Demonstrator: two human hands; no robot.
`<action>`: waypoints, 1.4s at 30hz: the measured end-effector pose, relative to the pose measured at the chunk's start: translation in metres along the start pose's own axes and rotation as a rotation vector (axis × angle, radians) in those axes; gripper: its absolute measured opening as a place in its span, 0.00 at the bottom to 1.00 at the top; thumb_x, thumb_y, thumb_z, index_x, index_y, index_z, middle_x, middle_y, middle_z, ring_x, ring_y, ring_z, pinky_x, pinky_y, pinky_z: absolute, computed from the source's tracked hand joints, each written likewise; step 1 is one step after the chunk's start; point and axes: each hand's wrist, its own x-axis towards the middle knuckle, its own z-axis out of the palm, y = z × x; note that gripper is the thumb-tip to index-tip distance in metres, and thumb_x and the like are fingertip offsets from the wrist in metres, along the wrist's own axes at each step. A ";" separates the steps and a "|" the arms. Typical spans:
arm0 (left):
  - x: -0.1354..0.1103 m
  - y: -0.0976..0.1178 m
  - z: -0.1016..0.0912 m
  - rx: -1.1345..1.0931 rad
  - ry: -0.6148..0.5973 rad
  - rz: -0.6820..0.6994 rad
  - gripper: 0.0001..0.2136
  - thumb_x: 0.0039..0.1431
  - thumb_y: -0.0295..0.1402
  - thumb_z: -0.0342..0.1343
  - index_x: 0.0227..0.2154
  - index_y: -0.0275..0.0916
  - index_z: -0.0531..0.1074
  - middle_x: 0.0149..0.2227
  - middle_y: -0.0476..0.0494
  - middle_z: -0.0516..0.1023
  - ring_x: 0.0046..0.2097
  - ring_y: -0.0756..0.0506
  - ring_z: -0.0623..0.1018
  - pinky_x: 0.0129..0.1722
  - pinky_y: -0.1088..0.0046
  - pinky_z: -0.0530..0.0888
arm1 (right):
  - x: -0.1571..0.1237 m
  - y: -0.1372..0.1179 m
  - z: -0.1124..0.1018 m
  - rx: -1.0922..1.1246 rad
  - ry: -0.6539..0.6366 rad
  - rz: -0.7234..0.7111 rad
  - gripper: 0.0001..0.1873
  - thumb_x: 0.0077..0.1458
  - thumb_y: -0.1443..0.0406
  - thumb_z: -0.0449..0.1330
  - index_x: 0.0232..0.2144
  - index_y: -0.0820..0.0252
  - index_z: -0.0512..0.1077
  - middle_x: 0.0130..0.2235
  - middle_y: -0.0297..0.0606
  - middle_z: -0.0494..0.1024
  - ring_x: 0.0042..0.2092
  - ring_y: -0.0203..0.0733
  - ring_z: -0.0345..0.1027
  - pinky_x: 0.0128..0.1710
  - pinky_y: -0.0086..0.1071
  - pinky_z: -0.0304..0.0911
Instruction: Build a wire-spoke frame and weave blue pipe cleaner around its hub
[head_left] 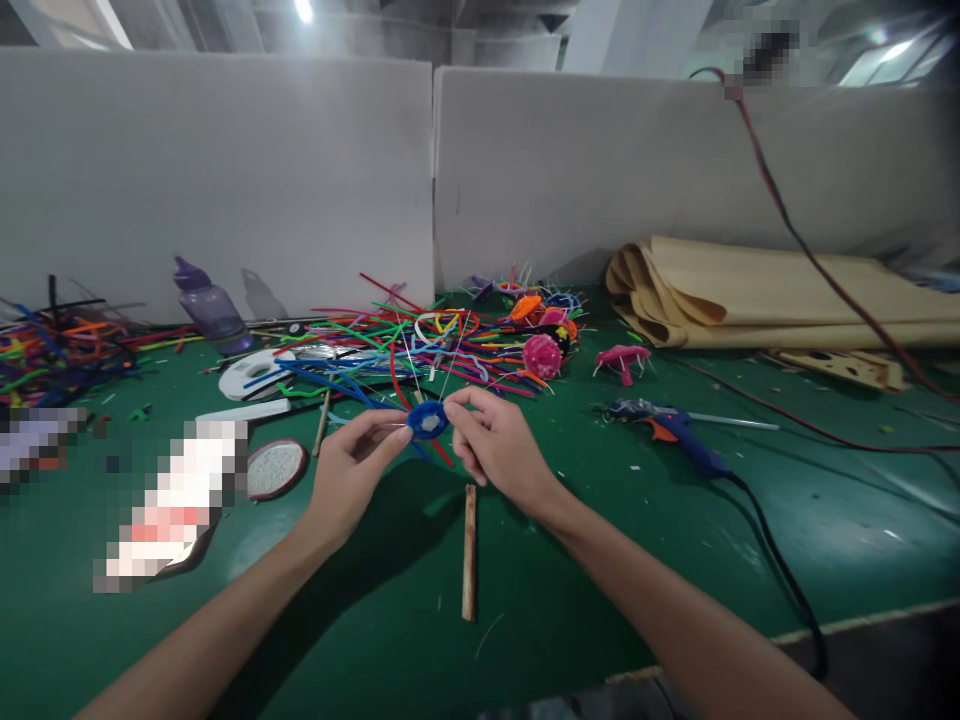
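Both hands meet above the green table (570, 580) and pinch one small blue ring of wound pipe cleaner (428, 421) with a pale centre. My left hand (351, 470) grips its left edge with thumb and fingertips. My right hand (495, 440) holds the right edge, fingers curled. Blue and red pipe cleaner tails trail from the ring toward the pile behind. A wooden stick (469, 552) lies on the table just below the hands.
A heap of coloured pipe cleaners (390, 340) and finished pink and orange pieces (541, 355) lies behind. A blue glue gun (675, 427) with black cord rests at right. Rolled tan paper (765, 295), a purple bottle (211, 308) and a white tape spool (251, 375) are also there.
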 end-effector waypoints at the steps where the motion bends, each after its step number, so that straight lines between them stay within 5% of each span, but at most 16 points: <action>1: 0.000 0.000 0.000 0.006 0.006 -0.003 0.08 0.47 0.35 0.61 0.31 0.41 0.75 0.30 0.47 0.78 0.34 0.46 0.76 0.35 0.71 0.72 | 0.001 0.001 0.000 0.035 -0.007 0.018 0.11 0.56 0.57 0.50 0.31 0.59 0.63 0.14 0.22 0.59 0.11 0.25 0.48 0.10 0.20 0.45; 16: -0.001 0.001 0.003 -0.049 0.042 -0.044 0.06 0.46 0.34 0.61 0.28 0.39 0.74 0.23 0.49 0.75 0.22 0.52 0.68 0.18 0.77 0.62 | 0.001 0.000 0.001 0.049 -0.036 0.048 0.11 0.56 0.57 0.50 0.35 0.59 0.63 0.14 0.21 0.60 0.11 0.26 0.48 0.09 0.20 0.45; 26: 0.005 0.006 0.002 -0.297 0.125 -0.136 0.07 0.47 0.35 0.60 0.27 0.38 0.71 0.23 0.49 0.72 0.26 0.51 0.71 0.20 0.78 0.61 | -0.006 -0.002 0.006 -0.372 0.253 -0.243 0.10 0.54 0.59 0.54 0.37 0.58 0.62 0.15 0.23 0.62 0.17 0.29 0.52 0.20 0.25 0.51; 32: 0.006 0.003 0.000 -0.360 0.125 -0.192 0.08 0.47 0.35 0.61 0.28 0.38 0.71 0.24 0.49 0.73 0.28 0.51 0.73 0.20 0.80 0.62 | -0.001 0.006 0.003 -0.579 0.250 -0.283 0.10 0.55 0.59 0.52 0.32 0.59 0.68 0.14 0.23 0.55 0.17 0.29 0.47 0.20 0.25 0.47; 36: 0.005 0.000 0.002 -0.379 0.111 -0.206 0.10 0.45 0.34 0.62 0.32 0.38 0.72 0.26 0.49 0.73 0.30 0.51 0.73 0.21 0.80 0.62 | -0.002 0.015 0.006 -0.727 0.247 -0.325 0.15 0.54 0.57 0.53 0.41 0.60 0.68 0.16 0.25 0.61 0.18 0.29 0.52 0.22 0.24 0.50; 42: 0.001 -0.003 0.005 -0.296 -0.016 -0.221 0.12 0.46 0.35 0.61 0.35 0.38 0.74 0.26 0.47 0.75 0.24 0.53 0.67 0.18 0.79 0.58 | -0.003 0.023 0.011 -0.826 0.232 -0.356 0.17 0.54 0.55 0.53 0.40 0.60 0.69 0.16 0.27 0.66 0.18 0.29 0.56 0.22 0.24 0.50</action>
